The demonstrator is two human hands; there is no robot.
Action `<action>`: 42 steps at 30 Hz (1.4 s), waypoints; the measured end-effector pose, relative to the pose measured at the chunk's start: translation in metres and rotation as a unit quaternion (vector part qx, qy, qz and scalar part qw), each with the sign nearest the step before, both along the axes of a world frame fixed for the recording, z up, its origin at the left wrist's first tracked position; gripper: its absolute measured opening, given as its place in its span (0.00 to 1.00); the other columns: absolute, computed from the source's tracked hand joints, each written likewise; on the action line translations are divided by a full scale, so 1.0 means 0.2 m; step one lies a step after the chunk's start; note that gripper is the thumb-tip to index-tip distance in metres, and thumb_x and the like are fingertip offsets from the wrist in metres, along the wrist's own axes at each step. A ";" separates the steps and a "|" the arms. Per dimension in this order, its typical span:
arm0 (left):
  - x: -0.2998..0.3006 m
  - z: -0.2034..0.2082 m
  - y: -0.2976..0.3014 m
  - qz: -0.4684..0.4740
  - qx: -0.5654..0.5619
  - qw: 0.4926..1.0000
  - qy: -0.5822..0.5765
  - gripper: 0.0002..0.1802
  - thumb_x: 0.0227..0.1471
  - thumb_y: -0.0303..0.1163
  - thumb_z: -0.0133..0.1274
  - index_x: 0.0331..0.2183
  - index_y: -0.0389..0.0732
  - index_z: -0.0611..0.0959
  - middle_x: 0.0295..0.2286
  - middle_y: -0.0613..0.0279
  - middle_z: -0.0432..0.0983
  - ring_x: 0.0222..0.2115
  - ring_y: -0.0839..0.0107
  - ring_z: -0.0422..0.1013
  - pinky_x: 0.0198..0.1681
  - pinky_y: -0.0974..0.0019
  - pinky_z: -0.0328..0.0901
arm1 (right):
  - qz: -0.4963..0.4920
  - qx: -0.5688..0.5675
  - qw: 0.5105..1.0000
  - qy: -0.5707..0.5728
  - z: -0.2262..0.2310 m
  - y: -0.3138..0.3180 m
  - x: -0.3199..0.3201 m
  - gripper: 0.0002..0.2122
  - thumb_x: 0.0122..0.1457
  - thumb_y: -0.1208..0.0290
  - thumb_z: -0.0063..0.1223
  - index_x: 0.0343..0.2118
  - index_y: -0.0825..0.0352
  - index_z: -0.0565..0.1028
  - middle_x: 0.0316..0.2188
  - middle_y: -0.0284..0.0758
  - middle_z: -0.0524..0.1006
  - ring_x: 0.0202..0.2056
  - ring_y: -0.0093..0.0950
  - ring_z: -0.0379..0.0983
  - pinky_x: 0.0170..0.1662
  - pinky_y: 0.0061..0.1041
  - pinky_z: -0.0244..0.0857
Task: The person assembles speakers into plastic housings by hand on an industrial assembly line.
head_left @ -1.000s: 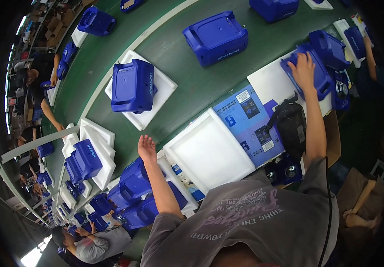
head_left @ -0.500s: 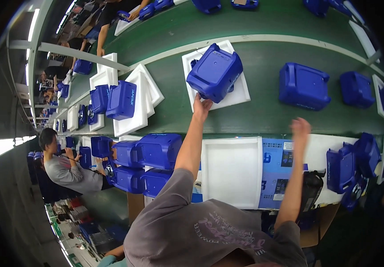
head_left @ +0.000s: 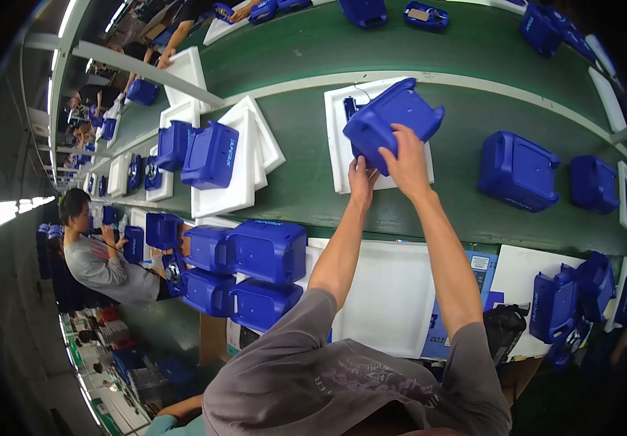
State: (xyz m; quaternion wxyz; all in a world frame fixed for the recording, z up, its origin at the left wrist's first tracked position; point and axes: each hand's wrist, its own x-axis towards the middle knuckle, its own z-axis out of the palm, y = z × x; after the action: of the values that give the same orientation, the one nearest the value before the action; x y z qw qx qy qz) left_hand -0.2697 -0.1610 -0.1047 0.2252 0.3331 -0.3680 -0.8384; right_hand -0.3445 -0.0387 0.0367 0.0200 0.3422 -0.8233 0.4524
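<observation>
A blue plastic housing (head_left: 390,116) sits tilted over a white foam tray (head_left: 337,149) on the green conveyor belt. My left hand (head_left: 361,179) grips its near lower edge, the fingertips partly hidden beneath it. Against its near right side, my right hand (head_left: 408,161) holds on with thumb and fingers spread around the edge. A small dark blue part (head_left: 350,107) with a thin wire shows beside the housing's left side, on the tray. What lies under the housing is hidden.
Blue housings (head_left: 520,171) stand farther right on the belt; others (head_left: 210,154) rest on stacked foam trays at left. More housings (head_left: 270,249) are piled on the near bench beside a white foam tray (head_left: 390,291). A co-worker (head_left: 110,254) handles parts at left.
My right hand has come in from the right and taken hold of the housing. The housing now tips more to the right, while my left hand stays at its near edge.
</observation>
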 end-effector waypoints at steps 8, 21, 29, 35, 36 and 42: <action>0.10 0.01 -0.15 0.062 -0.171 0.976 -0.117 0.25 0.64 0.49 0.42 0.47 0.35 0.73 0.35 0.59 0.72 0.34 0.72 0.68 0.37 0.64 0.68 | -0.019 -0.035 0.997 -0.062 0.43 0.67 0.51 0.14 0.55 0.77 0.57 0.44 0.72 0.69 0.54 0.43 0.69 0.58 0.43 0.64 0.59 0.34 0.57; 1.54 0.79 0.12 -0.007 -0.136 0.988 -0.072 0.28 0.64 0.49 0.42 0.53 0.36 0.71 0.45 0.60 0.74 0.42 0.72 0.71 0.45 0.64 0.68 | -0.123 0.083 0.986 -0.080 -0.07 1.15 1.01 0.15 0.56 0.80 0.53 0.47 0.73 0.68 0.55 0.46 0.67 0.56 0.45 0.64 0.58 0.36 0.59; 1.77 0.65 0.17 -0.196 -0.206 0.954 -0.100 0.25 0.66 0.48 0.38 0.50 0.38 0.75 0.43 0.63 0.73 0.45 0.74 0.68 0.52 0.70 0.60 | -0.005 -0.044 0.998 0.053 0.14 1.06 1.30 0.13 0.54 0.82 0.50 0.43 0.69 0.72 0.47 0.44 0.74 0.48 0.40 0.71 0.51 0.34 0.64; 1.61 0.32 0.24 -0.403 -0.140 0.889 -0.166 0.25 0.65 0.50 0.39 0.48 0.41 0.77 0.38 0.67 0.74 0.37 0.76 0.68 0.43 0.71 0.63 | 0.051 0.071 0.970 -0.229 -0.06 1.11 1.62 0.07 0.55 0.79 0.51 0.37 0.68 0.73 0.36 0.39 0.75 0.39 0.39 0.72 0.44 0.37 0.64; 1.58 0.31 0.27 -0.417 -0.162 0.868 -0.217 0.26 0.66 0.50 0.37 0.47 0.38 0.77 0.37 0.67 0.74 0.36 0.75 0.67 0.42 0.70 0.63 | 0.048 0.077 0.973 -0.211 -0.11 1.15 1.65 0.06 0.55 0.79 0.51 0.37 0.68 0.73 0.35 0.39 0.75 0.39 0.40 0.72 0.44 0.37 0.64; 1.54 0.30 0.37 -0.327 -0.595 0.708 -0.194 0.16 0.61 0.33 0.43 0.45 0.34 0.78 0.41 0.43 0.74 0.45 0.48 0.69 0.52 0.55 0.62 | 0.016 0.060 0.984 -0.167 -0.30 1.23 1.73 0.08 0.53 0.76 0.56 0.36 0.67 0.73 0.34 0.40 0.76 0.39 0.41 0.72 0.43 0.37 0.65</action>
State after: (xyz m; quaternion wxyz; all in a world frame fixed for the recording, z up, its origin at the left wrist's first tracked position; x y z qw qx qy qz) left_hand 0.0387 -0.0879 -0.0441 0.0118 0.1439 -0.9121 -0.3838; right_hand 0.0022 0.2066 -0.0237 -0.1453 0.2756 -0.8354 0.4528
